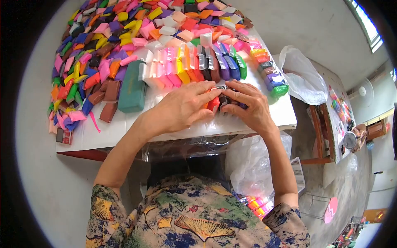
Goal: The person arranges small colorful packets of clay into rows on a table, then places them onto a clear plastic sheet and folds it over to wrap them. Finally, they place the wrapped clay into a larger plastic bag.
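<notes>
1. Head view: the white rectangular table top (264,118) fills the middle. Its near edge runs just below both wrists, and its right edge lies close beside the right hand.
2. A wide heap of small wrapped clay blocks in many colours (107,37) covers the far and left parts of the table. Bare white surface shows only in a strip along the near edge and to the left of the left forearm.
3. A crumpled clear plastic bag (302,76) lies past the table's right edge, well apart from the hands.
4. A teal oblong case (132,87) lies against the heap, to the left of the left hand.
5. A standing line of wrapped blocks, pink through orange to purple and green (194,64), runs just beyond the fingertips.
6. The left hand (186,108) lies low on the table with its fingers stretched rightward. The right hand (250,105) is arched, and its fingertips meet the left's.
7. Both hands close on a short row of small wrapped blocks, red and dark (215,103), which sits on the table between them near the front edge.
8. A small red flat device (64,135) rests at the table's left front corner; its markings are too small to read.
</notes>
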Available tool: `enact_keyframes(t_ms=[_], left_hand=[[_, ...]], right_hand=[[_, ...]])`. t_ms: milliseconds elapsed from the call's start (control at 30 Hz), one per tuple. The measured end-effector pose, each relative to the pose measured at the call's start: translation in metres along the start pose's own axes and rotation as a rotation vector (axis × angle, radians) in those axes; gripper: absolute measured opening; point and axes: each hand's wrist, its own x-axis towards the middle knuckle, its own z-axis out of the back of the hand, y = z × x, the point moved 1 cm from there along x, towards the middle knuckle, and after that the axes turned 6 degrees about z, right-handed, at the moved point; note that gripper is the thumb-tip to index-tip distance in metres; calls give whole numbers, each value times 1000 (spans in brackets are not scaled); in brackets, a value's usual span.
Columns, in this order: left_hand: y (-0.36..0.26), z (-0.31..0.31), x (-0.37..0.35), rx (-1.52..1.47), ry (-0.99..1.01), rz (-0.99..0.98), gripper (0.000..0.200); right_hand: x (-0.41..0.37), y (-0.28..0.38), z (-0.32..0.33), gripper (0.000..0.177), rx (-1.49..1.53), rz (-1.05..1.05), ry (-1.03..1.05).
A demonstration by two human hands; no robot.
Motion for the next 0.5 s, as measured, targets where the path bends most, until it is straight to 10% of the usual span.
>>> enact_keyframes(t_ms=[500], left_hand=[[-2,-14,6,17,-123,55,56]], right_hand=[[5,9,5,61,-11,-17,45]])
